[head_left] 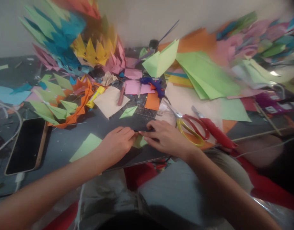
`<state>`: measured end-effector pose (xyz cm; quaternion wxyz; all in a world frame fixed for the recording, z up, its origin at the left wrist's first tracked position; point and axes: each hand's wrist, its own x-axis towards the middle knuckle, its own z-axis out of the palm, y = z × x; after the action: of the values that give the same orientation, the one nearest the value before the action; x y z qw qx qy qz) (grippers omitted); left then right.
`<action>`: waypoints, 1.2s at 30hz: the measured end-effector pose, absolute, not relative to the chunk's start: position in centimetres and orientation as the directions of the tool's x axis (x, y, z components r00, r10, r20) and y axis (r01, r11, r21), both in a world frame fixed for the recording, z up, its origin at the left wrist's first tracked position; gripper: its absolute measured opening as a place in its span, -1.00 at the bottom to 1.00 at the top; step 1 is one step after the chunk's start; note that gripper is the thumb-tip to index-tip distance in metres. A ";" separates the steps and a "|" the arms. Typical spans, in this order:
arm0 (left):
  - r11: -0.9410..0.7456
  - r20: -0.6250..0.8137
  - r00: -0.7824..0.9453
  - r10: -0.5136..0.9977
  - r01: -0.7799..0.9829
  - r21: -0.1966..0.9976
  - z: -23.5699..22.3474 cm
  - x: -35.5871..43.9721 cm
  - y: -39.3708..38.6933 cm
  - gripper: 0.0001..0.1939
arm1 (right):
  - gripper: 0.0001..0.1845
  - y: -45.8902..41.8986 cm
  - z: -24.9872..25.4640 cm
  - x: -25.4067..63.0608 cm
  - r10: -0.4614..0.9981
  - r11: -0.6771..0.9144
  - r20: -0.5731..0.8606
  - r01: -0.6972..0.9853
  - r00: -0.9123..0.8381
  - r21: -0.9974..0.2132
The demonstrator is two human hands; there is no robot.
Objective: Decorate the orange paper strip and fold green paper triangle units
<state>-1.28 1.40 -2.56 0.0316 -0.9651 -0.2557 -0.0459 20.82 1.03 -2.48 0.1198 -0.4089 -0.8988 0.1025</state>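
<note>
A small piece of green paper (140, 142) lies at the table's front edge between my two hands. My left hand (120, 142) is closed, its thumb and fingertips pressed on the paper's left side. From the other side, my right hand (167, 137) holds the paper's top edge with its forefinger and thumb, the other fingers curled. The fingers hide much of the paper. Under my left wrist rests a flat light green sheet (86, 147). A small folded green piece (129, 112) sits just beyond my hands.
Scissors (191, 127) and a red-handled tool (216, 132) lie right of my hands. Behind are a blue glue gun (153, 83), a yellow glue stick (95, 96) and large green sheets (206, 75). A phone (27, 145) and folded paper pieces (65, 105) are on the left.
</note>
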 end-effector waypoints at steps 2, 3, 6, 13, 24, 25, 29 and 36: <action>-0.857 0.110 0.850 0.515 0.515 0.033 -2.4 -1.4 1.7 -0.79 | -0.65 1.1 -2.4 20.9 0.798 0.597 0.124 0.749 -0.589 -0.287; -0.850 0.108 0.843 0.527 0.521 0.084 -2.3 -1.6 1.9 -0.79 | -0.62 1.1 -2.3 21.0 0.816 0.573 0.118 0.766 -0.566 -0.292; -0.811 0.083 0.825 0.558 0.522 0.264 -2.1 -2.3 3.1 -0.79 | -0.55 1.3 -2.0 21.7 0.834 0.543 0.095 0.779 -0.543 -0.314; -0.745 0.053 0.857 0.513 0.414 0.523 -2.6 -3.2 5.4 -0.73 | -0.77 0.7 -1.7 22.8 0.838 0.520 0.252 0.572 -0.484 -0.634; -0.796 0.223 0.790 0.571 0.466 0.386 -4.0 -1.5 3.9 -0.74 | -0.74 0.6 -3.1 21.2 0.651 0.757 0.363 0.534 -0.667 -0.377; -0.793 0.226 0.781 0.582 0.485 0.369 -4.0 -1.3 3.6 -0.73 | -0.72 0.7 -3.1 21.1 0.645 0.763 0.363 0.536 -0.673 -0.361; -0.766 0.237 0.748 0.620 0.511 0.389 -4.2 -0.9 3.1 -0.72 | -0.65 0.9 -3.1 20.7 0.626 0.776 0.328 0.527 -0.707 -0.346; -0.743 0.149 0.781 0.607 0.491 0.455 -4.1 -1.4 4.8 -0.76 | -0.80 1.4 -3.6 20.5 0.679 0.723 0.240 0.575 -0.693 -0.383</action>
<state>-1.36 4.81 -4.07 -0.1999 -0.9222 -0.2976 -0.1452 20.53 1.36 -3.56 0.1854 -0.3448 -0.9094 0.1406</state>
